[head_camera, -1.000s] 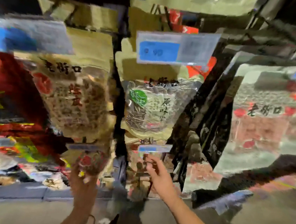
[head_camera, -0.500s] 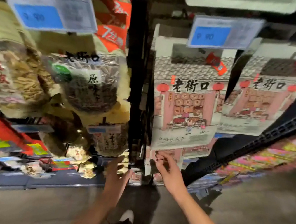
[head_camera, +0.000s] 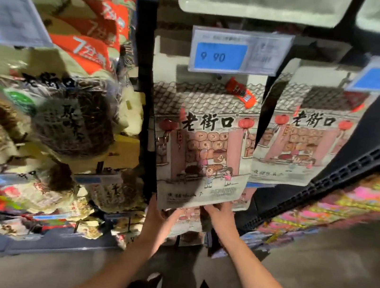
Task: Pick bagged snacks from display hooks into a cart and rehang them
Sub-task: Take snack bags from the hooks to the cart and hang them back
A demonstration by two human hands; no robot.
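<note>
Both hands risen: left hand (head_camera: 157, 216), right hand (head_camera: 221, 214) touching bag (head_camera: 204, 146).

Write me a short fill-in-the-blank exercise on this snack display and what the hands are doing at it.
1. Both hands reach for the ____ edge of the illustrated snack bag.
2. The price tag above that bag reads 9 ____.
3. The lanterns drawn on that bag are ____ in colour.
4. The left hand is at the bag's left corner and the right hand is at its ____ corner.

Missing words: bottom; 90; red; right
</note>
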